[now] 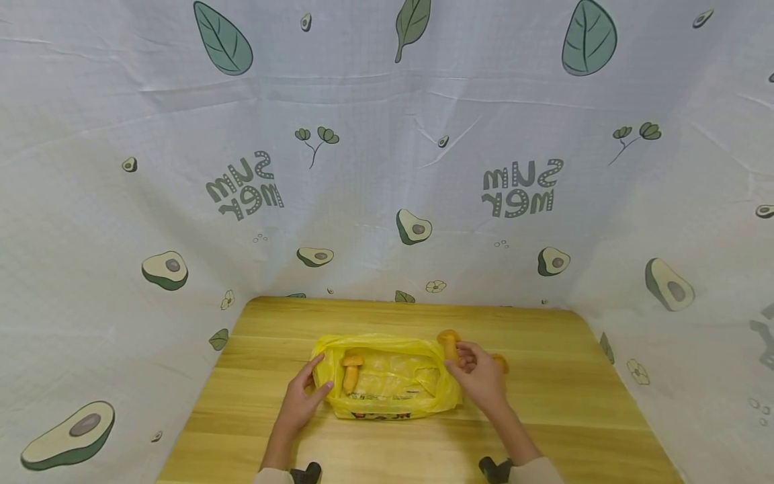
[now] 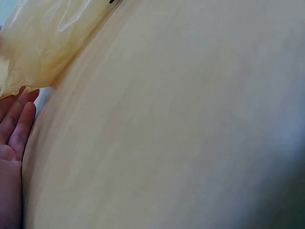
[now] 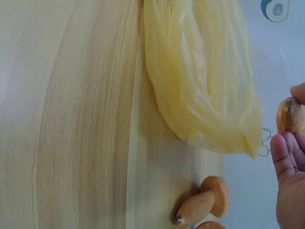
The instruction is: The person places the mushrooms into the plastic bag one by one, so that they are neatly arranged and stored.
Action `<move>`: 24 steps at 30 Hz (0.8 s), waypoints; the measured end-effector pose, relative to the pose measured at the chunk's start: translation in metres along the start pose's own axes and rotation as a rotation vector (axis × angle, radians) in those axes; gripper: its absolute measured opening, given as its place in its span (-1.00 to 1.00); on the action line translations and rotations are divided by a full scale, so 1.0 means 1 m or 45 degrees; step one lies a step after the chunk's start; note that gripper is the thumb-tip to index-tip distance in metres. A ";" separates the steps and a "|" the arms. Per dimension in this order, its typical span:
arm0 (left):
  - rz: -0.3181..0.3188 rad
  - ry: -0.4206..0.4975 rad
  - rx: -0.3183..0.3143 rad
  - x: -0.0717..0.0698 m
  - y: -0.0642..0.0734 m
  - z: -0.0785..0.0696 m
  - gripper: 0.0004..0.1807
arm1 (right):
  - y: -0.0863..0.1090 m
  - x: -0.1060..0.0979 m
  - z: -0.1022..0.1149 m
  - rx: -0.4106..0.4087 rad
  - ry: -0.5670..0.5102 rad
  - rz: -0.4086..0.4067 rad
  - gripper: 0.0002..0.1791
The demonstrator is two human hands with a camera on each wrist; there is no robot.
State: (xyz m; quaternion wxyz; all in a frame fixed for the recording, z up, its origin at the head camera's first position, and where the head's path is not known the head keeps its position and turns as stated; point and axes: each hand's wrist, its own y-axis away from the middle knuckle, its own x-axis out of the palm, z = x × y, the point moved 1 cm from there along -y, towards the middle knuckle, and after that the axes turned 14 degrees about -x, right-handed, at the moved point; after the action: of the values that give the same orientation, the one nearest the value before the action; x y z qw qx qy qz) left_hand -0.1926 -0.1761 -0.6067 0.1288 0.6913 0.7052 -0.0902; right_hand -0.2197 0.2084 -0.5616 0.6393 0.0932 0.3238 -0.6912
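Note:
A yellow plastic bag (image 1: 396, 407) lies on the table with its mouth spread open. One orange-brown mushroom (image 1: 351, 380) is inside, near the left end. My left hand (image 1: 300, 396) holds the bag's left edge; in the left wrist view several of its fingers (image 2: 21, 126) extend under the crinkled plastic. Just above the bag's right rim, my right hand (image 1: 482, 380) pinches another mushroom (image 1: 449, 344) by its stem, cap up. The stem's cut end shows in the right wrist view. Beyond that hand lies a further mushroom (image 1: 500, 363), partly covered by it.
The wooden table (image 1: 562, 403) is enclosed by a white curtain (image 1: 387, 168) printed with avocados and leaves. In the right wrist view, a mushroom (image 3: 202, 202) lies on the table beside the bag, with part of another cap (image 3: 211, 225) at the bottom edge.

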 end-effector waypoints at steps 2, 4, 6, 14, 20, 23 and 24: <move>0.001 -0.004 -0.005 0.000 0.000 0.000 -0.29 | 0.000 0.003 0.002 0.007 0.008 0.004 -0.47; -0.004 -0.006 -0.008 0.002 -0.001 0.003 -0.29 | 0.000 0.007 0.004 0.001 -0.004 0.002 -0.47; -0.015 -0.006 -0.012 0.004 -0.005 0.011 -0.28 | -0.001 0.010 0.005 -0.024 -0.032 -0.010 -0.48; -0.026 0.008 -0.014 0.006 -0.015 0.038 -0.29 | -0.003 0.024 0.015 -0.038 -0.099 -0.013 -0.51; -0.005 0.025 0.023 0.004 -0.017 0.040 -0.28 | -0.003 0.036 0.021 -0.056 -0.156 0.023 -0.51; -0.004 0.020 0.025 0.004 -0.017 0.040 -0.28 | -0.003 0.043 0.024 -0.067 -0.188 0.040 -0.52; -0.006 0.021 0.021 0.004 -0.017 0.039 -0.28 | -0.002 0.045 0.026 -0.072 -0.201 0.046 -0.53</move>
State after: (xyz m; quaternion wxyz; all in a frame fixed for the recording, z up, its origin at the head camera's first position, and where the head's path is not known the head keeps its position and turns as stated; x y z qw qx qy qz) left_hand -0.2074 -0.1848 -0.6460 0.1171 0.6914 0.7071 -0.0906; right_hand -0.2219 0.1563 -0.5653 0.6776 0.0261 0.2901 -0.6753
